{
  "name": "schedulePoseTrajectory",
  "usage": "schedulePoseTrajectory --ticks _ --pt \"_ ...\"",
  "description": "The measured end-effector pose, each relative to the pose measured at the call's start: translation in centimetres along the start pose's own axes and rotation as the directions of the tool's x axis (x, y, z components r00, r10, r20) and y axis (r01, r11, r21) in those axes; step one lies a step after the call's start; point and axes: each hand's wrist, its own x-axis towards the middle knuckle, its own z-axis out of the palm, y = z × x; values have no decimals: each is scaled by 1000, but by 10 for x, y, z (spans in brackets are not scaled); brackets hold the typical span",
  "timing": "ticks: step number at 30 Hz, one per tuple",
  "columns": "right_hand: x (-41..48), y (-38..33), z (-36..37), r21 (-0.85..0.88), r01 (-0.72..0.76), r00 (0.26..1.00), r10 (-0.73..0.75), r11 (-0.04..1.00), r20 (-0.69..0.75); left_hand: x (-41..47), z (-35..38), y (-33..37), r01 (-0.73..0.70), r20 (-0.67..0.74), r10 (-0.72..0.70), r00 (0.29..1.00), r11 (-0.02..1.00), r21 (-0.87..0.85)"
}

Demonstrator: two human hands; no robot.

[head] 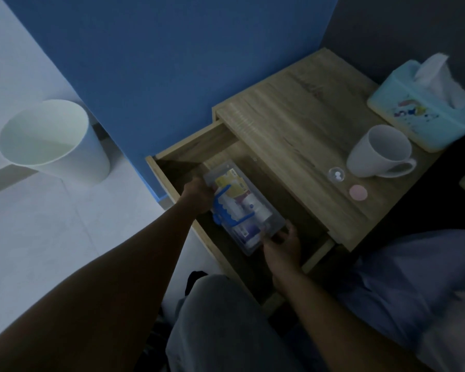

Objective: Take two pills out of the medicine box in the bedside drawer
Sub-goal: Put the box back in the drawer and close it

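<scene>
A bedroom in a home was shown, dimly lit. A wooden bedside table (pixel 293 135) was set against a blue wall (pixel 172 63), and its drawer (pixel 199 146) was pulled open. On the tabletop a white mug (pixel 381 151), a pale blue tissue box (pixel 424 114) with a tissue drawn up from it, a small clear round container (pixel 336 174) and a pink round lid (pixel 358 193) were laid out. The edge of a bed with bluish bedding (pixel 414 264) was seen just beside the table. A white waste bin (pixel 51 140) was placed on the pale tiled floor (pixel 51 237) near the wall.
</scene>
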Motion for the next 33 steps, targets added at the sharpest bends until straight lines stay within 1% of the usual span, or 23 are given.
schedulePoseTrajectory --ticks 3,5,8,10,11,12,13,14,15,17,18,19,21,22,23,25,26,27,28,30,32,33 --pt "4 1 -6 -13 19 999 -18 1000 39 -3 0 3 17 -1 -17 1000 999 43" --pt "3 -2 -8 -54 30 998 -27 998 52 -10 1 5 -10 -12 11 1000 998 70" --pt "-7 -12 -11 -216 74 997 -71 974 21 -24 3 4 -92 -59 98 993 991 92" --pt "-17 -18 -16 -321 174 984 -181 931 10 -35 2 0 -164 -106 184 977 971 172" --pt "-22 -21 -21 -377 267 959 -283 887 13 -40 0 -3 -206 -127 237 963 954 215" --pt "-26 -23 -25 -437 389 908 -418 811 34 -45 -2 -7 -241 -145 283 948 937 252" --pt "-29 -25 -30 -483 521 827 -557 704 80 -50 -5 -11 -265 -159 316 935 923 279" --pt "-30 -29 -36 -499 636 730 -669 588 142 -55 -7 -16 -277 -171 335 927 915 294" --pt "-29 -34 -41 -494 717 646 -735 492 206 -59 -9 -21 -278 -182 335 924 918 282" --pt "-22 -47 -53 -480 806 525 -792 345 312 -68 -12 -30 -270 -205 307 929 944 190" --pt "-16 -53 -60 -491 824 488 -795 283 360 -71 -13 -36 -265 -217 291 932 954 143" --pt "-9 -59 -66 -513 826 475 -780 234 409 -74 -12 -44 -247 -225 265 937 963 108" --pt "9 -66 -81 -579 799 498 -720 162 484 -76 -7 -61 -151 -198 155 968 988 33" --pt "19 -68 -90 -617 778 511 -687 116 516 -76 -4 -69 -90 -147 87 985 996 -18" --pt "29 -69 -98 -652 757 520 -649 49 555 -75 0 -75 -34 -80 30 996 998 -53" --pt "47 -67 -114 -675 731 517 -565 -99 643 -72 8 -84 48 60 -46 997 999 -21" --pt "54 -65 -119 -662 737 507 -537 -134 674 -71 11 -86 65 106 -65 992 998 0" --pt "58 -64 -122 -650 748 501 -528 -135 686 -69 12 -87 72 130 -72 989 997 1" --pt "61 -62 -123 -642 758 496 -538 -114 681 -66 13 -88 71 139 -70 988 997 -8" --pt "65 -56 -121 -634 769 469 -600 -83 648 -61 14 -89 65 148 -62 987 998 -17" --pt "66 -49 -118 -636 766 435 -652 -94 621 -56 18 -86 58 158 -53 986 998 -27" --pt "67 -47 -116 -639 764 432 -663 -91 611 -54 21 -84 48 160 -42 986 998 -34"
